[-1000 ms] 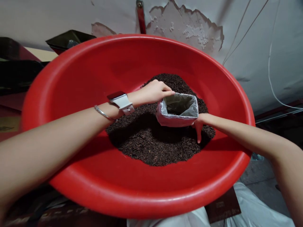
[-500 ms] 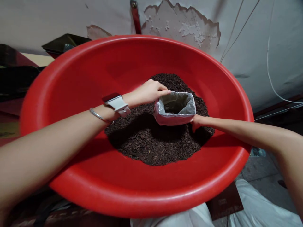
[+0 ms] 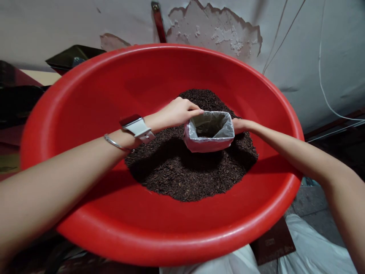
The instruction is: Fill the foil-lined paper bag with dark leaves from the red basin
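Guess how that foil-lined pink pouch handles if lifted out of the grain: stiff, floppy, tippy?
Probably floppy: the foil-lined pouch has thin, creased walls, with the left hand pinching its rim. Likely light, since little dark grain shows inside. May tip or sag; the right hand touches its other side.

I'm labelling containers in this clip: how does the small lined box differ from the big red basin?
The small lined box is rectangular and pinkish with a silvery bag lining; the red basin is round, bare plastic. The box is far smaller and sits inside the basin on the dark grains. The left hand and right hand grip the box; neither holds the basin. Both are open-topped.
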Motion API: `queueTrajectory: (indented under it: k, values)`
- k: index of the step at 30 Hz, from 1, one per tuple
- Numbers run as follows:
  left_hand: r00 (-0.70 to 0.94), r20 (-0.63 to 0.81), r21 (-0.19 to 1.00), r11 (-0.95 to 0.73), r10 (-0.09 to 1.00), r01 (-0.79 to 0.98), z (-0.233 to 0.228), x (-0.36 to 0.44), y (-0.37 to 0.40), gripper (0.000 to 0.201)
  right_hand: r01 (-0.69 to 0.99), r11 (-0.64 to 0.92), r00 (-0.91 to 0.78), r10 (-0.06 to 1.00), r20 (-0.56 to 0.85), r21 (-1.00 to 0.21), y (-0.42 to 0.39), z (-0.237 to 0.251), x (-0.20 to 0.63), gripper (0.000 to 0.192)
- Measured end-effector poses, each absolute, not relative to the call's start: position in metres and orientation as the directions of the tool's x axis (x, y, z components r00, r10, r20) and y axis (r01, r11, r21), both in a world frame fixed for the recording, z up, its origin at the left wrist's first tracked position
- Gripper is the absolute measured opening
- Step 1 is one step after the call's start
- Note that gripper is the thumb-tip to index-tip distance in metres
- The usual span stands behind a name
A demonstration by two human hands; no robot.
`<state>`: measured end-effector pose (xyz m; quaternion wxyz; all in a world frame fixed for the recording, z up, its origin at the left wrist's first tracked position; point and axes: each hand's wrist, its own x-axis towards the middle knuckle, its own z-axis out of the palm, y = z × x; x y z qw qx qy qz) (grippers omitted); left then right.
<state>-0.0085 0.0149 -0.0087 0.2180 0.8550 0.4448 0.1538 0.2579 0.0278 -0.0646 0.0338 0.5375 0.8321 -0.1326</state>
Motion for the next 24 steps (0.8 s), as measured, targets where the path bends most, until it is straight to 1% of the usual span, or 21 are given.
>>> queueTrajectory:
  k: [2, 3, 4, 5, 6, 9, 12, 15, 24]
  values:
    - [0.552, 0.081, 0.514, -0.509, 0.83, 0.69, -0.009, -0.009, 0.016, 0.04, 0.942, 0.318, -0.334, 0.918, -0.214, -0.108, 0.034, -0.037, 0.26, 0.044]
    - [0.554, 0.087, 0.516, -0.513, 0.828, 0.685, -0.009, -0.009, 0.016, 0.04, 0.96, 0.271, -0.28, 0.943, -0.18, -0.072, 0.035, -0.023, 0.261, 0.048]
    - [0.556, 0.09, 0.518, -0.516, 0.826, 0.682, -0.009, -0.009, 0.016, 0.039, 0.971, 0.233, -0.238, 0.965, -0.111, -0.06, 0.033, -0.009, 0.26, 0.05]
    - [0.559, 0.09, 0.52, -0.517, 0.825, 0.68, -0.009, -0.008, 0.016, 0.039, 0.974, 0.213, -0.216, 0.976, -0.026, -0.073, 0.029, 0.003, 0.259, 0.051]
    - [0.559, 0.091, 0.521, -0.518, 0.824, 0.679, -0.009, -0.008, 0.015, 0.039, 0.968, 0.223, -0.217, 0.974, 0.065, -0.112, 0.024, 0.013, 0.256, 0.051]
    - [0.56, 0.082, 0.52, -0.515, 0.824, 0.681, -0.007, -0.008, 0.014, 0.04, 0.883, 0.385, -0.309, 0.907, 0.285, -0.27, 0.003, 0.03, 0.239, 0.05]
    - [0.557, 0.064, 0.515, -0.505, 0.828, 0.692, -0.006, -0.007, 0.013, 0.041, 0.781, 0.52, -0.381, 0.836, 0.395, -0.347, -0.016, 0.032, 0.217, 0.049]
    - [0.566, 0.076, 0.512, -0.519, 0.821, 0.685, -0.006, -0.006, 0.012, 0.041, 0.741, 0.56, -0.402, 0.812, 0.423, -0.372, -0.027, 0.027, 0.201, 0.051]
    - [0.554, 0.076, 0.484, -0.516, 0.829, 0.707, -0.008, -0.005, 0.013, 0.047, 0.676, 0.584, -0.446, 0.81, 0.381, -0.449, -0.033, 0.019, 0.193, 0.051]
